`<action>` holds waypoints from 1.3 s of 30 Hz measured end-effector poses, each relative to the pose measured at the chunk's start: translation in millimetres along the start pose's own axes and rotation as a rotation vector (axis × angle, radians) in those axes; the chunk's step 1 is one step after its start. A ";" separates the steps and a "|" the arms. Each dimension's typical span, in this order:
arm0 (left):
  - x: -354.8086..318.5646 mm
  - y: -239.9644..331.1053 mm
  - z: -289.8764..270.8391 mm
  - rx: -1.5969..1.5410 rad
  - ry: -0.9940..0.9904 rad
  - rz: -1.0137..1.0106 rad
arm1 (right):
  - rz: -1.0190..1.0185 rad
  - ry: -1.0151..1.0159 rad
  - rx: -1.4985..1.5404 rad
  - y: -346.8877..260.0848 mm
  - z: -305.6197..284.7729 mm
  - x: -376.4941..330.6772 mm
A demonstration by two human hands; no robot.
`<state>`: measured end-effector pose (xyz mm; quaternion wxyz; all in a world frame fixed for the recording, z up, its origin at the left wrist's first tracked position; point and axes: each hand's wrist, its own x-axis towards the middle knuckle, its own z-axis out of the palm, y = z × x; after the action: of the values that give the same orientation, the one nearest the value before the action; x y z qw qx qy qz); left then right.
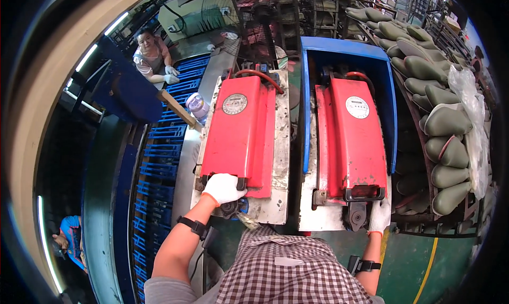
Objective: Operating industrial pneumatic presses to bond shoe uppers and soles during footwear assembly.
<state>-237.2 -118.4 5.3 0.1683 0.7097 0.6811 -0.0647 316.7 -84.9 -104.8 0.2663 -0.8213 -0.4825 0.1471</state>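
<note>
Two red-covered machines stand side by side before me: the left machine (233, 131) and the right machine (356, 137), each on a worn metal plate with a black handle at its near end. My left hand (222, 189), in a white glove, is closed over the left machine's handle (241, 183). My right hand (379, 215), also gloved, is at the near right corner of the right machine's plate, beside that machine's black handle (365, 194); its fingers are partly hidden, so their closing cannot be told. A blue hood (347, 45) surrounds the right machine's back and sides.
Left of the machines runs a conveyor with blue slats (159, 161); a bottle with a lilac top (197, 106) stands on its edge. A gloved person (151, 57) sits beyond it, another person (73, 238) at far left. Olive-green shoe-shaped pieces (448, 121) fill a rack at right.
</note>
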 end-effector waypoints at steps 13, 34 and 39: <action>-2.6 -4.8 -2.9 -0.068 -0.017 0.057 | -0.697 0.172 0.519 -128.5 12.4 -92.7; -28.7 -21.7 -29.7 -0.176 0.258 0.222 | -0.902 -1.762 -0.160 -299.1 145.5 -303.9; -36.1 -30.8 -111.3 -0.191 0.586 0.365 | -0.315 -1.516 0.595 -317.4 126.9 -257.8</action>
<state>-285.3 -115.7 116.4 0.0403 0.7891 0.5653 0.2369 -99.9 -147.4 -28.3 0.0925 -0.3176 -0.5813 0.7434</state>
